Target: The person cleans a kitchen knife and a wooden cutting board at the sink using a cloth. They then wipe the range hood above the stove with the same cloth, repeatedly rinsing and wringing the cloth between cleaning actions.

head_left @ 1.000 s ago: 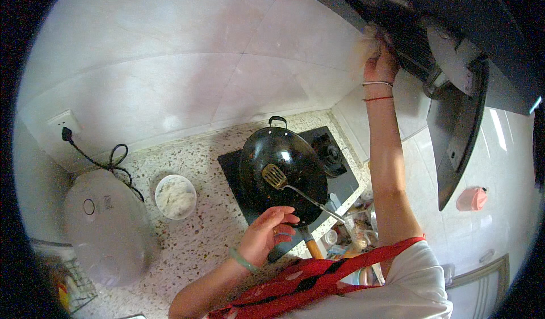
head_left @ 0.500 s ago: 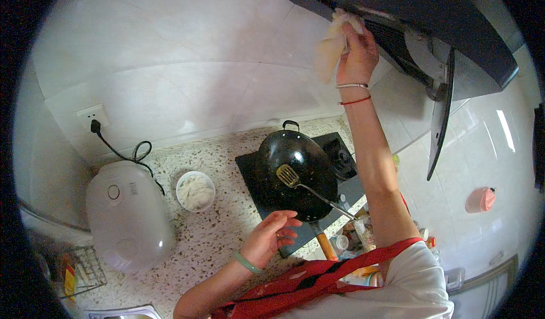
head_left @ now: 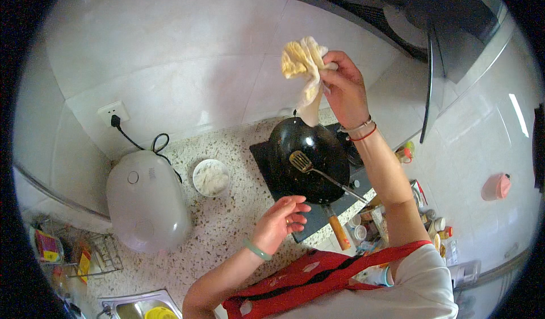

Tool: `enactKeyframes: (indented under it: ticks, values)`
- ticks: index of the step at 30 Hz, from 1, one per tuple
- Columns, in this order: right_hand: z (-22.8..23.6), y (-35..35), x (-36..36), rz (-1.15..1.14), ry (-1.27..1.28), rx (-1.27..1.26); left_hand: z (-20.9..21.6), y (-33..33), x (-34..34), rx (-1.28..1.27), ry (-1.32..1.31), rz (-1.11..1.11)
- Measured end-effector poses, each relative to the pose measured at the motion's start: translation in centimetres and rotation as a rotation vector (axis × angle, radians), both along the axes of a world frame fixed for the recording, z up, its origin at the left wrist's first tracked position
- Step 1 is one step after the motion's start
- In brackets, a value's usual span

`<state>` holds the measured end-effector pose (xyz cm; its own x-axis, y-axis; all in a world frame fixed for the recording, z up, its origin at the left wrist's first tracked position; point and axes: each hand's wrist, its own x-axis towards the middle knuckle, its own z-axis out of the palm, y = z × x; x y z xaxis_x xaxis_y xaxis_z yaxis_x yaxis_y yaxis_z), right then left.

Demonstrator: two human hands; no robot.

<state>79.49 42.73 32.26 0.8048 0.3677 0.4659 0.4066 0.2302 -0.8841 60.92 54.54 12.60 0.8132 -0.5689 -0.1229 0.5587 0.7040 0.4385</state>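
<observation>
My right hand is closed on a crumpled white and yellow cloth, held up in front of the wall with its lower end hanging down over the wok's far rim. Below it, a black wok with a wooden handle sits on the dark stove. A slotted spatula lies in the wok, its long handle leaning over the near right rim. My left hand hovers near the wok's near left side, fingers loosely bent and apart, with nothing in them.
A dark range hood with a tilted panel hangs at upper right. A white bowl of white powder and a grey-white appliance stand on the speckled counter. A sink, wire rack and several jars are nearer me.
My right hand has come down and left from the hood's underside, bringing the cloth with it. My left hand stays beside the wok. The whole view has shifted slightly.
</observation>
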Motion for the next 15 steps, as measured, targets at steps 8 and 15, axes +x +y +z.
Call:
enactKeyframes:
  ticks: [8,15]
  values:
    - [-1.4,-6.3,-5.3,0.163,0.335,0.16,2.7,-4.1,-1.6,-0.005,-0.073,0.088]
    - [-2.0,-16.2,-9.9,0.281,0.459,0.176,5.9,-12.7,-2.4,0.079,-0.185,0.276]
